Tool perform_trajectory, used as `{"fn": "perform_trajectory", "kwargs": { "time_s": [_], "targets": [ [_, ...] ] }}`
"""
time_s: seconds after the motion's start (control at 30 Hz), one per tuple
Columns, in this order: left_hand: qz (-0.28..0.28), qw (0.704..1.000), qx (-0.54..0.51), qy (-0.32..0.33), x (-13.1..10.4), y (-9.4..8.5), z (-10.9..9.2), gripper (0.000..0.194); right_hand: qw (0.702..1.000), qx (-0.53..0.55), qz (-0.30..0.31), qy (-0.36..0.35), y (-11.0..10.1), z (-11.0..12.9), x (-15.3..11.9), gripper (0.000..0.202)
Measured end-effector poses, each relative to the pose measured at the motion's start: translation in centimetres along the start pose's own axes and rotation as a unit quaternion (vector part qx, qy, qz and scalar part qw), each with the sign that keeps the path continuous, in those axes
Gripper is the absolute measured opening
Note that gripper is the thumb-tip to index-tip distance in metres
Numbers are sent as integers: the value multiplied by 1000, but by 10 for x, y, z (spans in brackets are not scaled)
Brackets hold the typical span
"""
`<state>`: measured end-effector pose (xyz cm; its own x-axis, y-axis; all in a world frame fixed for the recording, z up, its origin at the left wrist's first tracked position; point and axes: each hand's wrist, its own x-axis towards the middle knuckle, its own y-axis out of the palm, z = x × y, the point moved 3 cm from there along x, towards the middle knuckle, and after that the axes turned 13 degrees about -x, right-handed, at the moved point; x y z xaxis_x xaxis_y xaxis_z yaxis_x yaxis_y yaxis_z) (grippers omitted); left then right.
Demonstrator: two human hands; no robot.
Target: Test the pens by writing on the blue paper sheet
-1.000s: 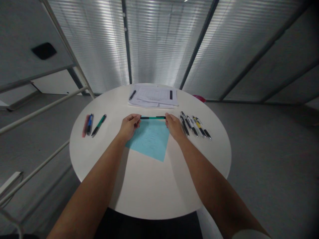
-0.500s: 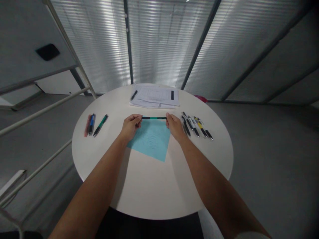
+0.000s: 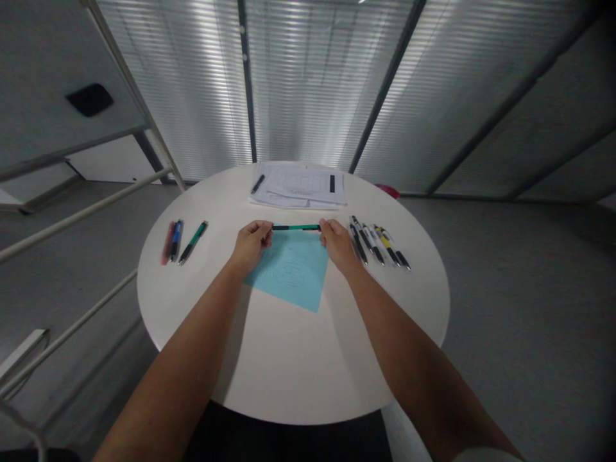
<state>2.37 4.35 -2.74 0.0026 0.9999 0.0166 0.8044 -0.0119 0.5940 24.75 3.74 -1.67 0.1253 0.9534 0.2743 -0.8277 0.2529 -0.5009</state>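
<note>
A green and black pen is held level between my two hands, above the far edge of a light-blue sheet of paper. My left hand is closed, pinching the pen's left end. At the other end, the thumb and fingers of my right hand are closed on its tip. Faint marks show on the blue sheet, which lies at a slant on the white table. Both fingertips partly hide the pen's ends.
The round white table carries several pens on the right. To the left lie a red pen, a blue pen and another green pen. Printed papers with a black pen on them sit at the far edge.
Almost nothing differs. The pen stays between both hands, and the whole view has shifted very slightly.
</note>
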Motion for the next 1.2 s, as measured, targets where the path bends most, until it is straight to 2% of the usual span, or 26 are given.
{"fn": "perform_trajectory", "kwargs": {
  "time_s": [0.37, 0.83, 1.2],
  "targets": [
    [4, 1000, -8, 2, -2, 2, -3, 21, 1000, 20, 19, 14, 8, -11, 5, 57],
    [3, 1000, -2, 3, -1, 1, -2, 24, 1000, 18, 11, 16, 6, -7, 3, 49],
    [11, 1000, -13, 0, -1, -1, -2, 22, 999, 37, 29, 17, 6, -7, 2, 46]
  ]
}}
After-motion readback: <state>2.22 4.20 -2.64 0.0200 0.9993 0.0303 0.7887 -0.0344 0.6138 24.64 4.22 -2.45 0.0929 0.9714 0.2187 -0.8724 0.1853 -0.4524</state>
